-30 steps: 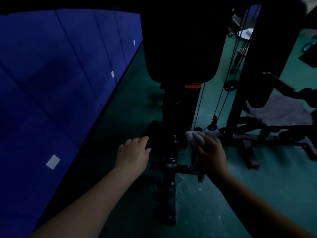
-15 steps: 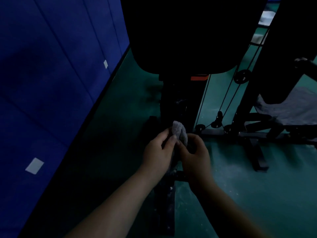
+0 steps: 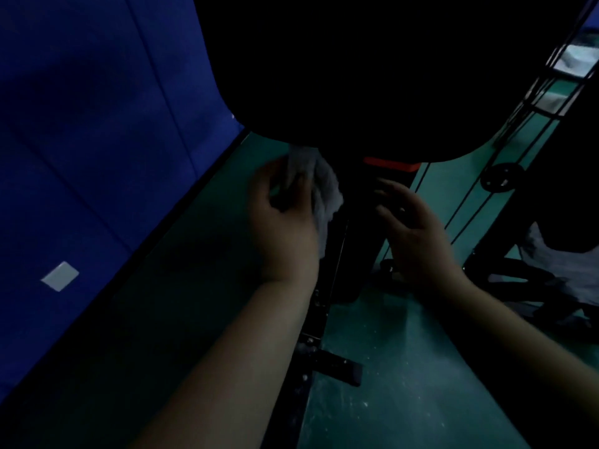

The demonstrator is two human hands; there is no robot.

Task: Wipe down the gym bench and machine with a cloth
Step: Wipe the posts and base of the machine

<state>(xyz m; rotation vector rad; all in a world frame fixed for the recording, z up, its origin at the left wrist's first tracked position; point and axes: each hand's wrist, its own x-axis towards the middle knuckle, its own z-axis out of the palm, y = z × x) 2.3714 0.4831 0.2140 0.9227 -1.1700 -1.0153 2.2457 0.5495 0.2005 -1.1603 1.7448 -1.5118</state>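
Head view: left hand point(image 3: 282, 222) pinches crumpled cloth point(image 3: 324, 189).

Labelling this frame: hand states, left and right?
Left hand: closed on the grey cloth, just under the black pad.
Right hand: open, fingers spread, holding nothing.

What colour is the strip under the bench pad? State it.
Orange-red strip, under the black pad; head view, the only one.
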